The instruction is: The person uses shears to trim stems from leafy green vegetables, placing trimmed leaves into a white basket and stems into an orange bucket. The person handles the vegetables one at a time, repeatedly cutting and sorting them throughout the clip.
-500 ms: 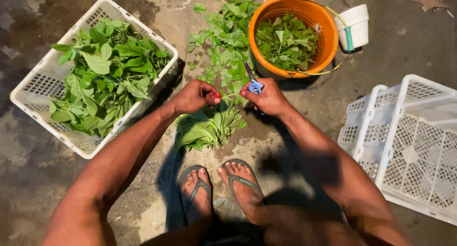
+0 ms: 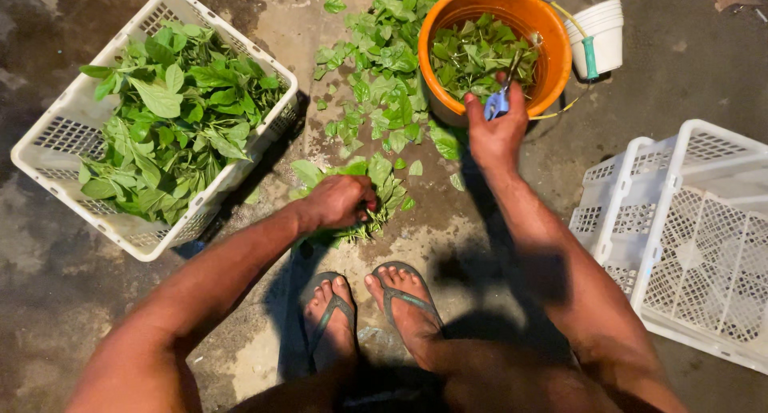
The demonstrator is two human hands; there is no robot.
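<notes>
My left hand point(image 2: 342, 200) is closed around a bunch of green leafy stems point(image 2: 376, 191) held low over the concrete floor. My right hand point(image 2: 496, 133) grips blue-handled scissors point(image 2: 499, 101) and reaches to the rim of an orange bucket point(image 2: 552, 49) that holds cut green leaves point(image 2: 474, 55). A loose pile of green leaves point(image 2: 376, 69) lies on the floor just left of the bucket, beyond my left hand.
A white slotted basket point(image 2: 48, 153) full of leafy greens sits at left. Empty white crates point(image 2: 680, 229) stand at right. A small white cup point(image 2: 602, 35) is beside the bucket. My feet in flip-flops point(image 2: 372, 305) are below.
My right hand has moved up and right from beside the bunch to the orange bucket's rim, scissors in it. My left hand still holds the bunch, a bit lower.
</notes>
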